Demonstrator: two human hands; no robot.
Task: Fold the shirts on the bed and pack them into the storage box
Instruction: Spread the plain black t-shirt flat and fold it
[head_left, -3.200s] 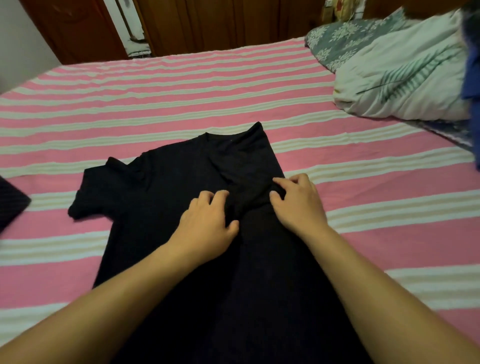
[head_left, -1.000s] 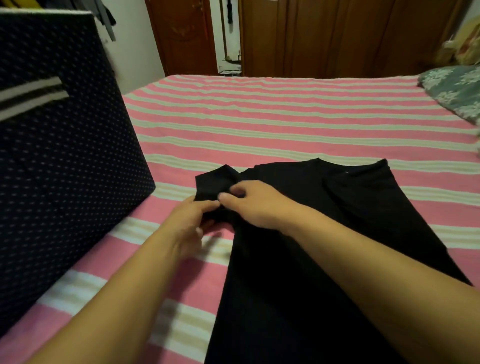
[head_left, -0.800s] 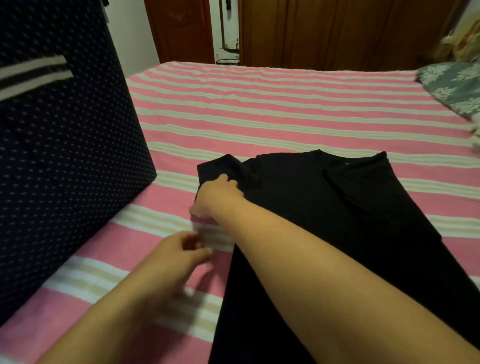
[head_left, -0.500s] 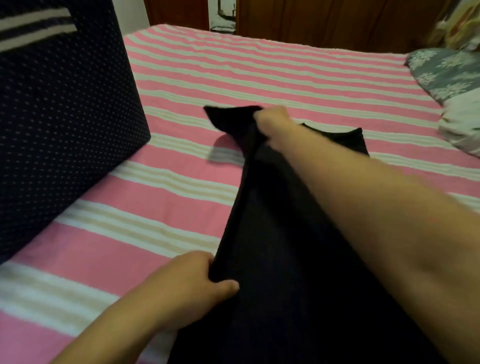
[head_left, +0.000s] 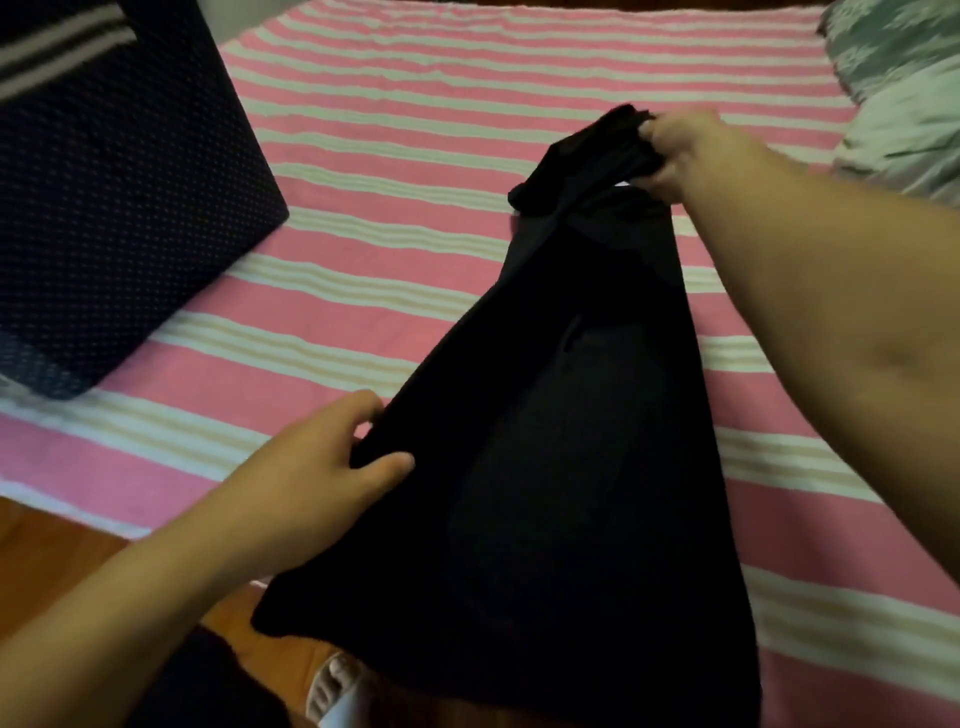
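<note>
Shirt: the black soft-knit shirt (head_left: 571, 415) lies lengthwise on the pink-and-cream striped bed (head_left: 389, 171), its hem hanging over the near edge; one long side is mid-fold, so the cloth is partly off the sheet.
Right hand: the right hand (head_left: 685, 150) clutches the bunched sleeve and shoulder at the far end, fingers curled round the cloth.
Left hand: the left hand (head_left: 317, 473) pinches the left side edge near the hem, thumb on top of the fabric.
Box: the navy, white-dotted fabric storage box (head_left: 114, 197) stands at the bed's left edge, well apart from the shirt.
Risk, crooked fold: the two grips look unevenly tensioned; if one hand leads, the folded side will probably land skewed.
Risk, trapped sleeve: the sleeve is wadded in the right hand's grip and may be laid down creased inside the fold.
Risk, slide: the overhanging hem could drag the limp cloth towards the floor once the grips ease.
</note>
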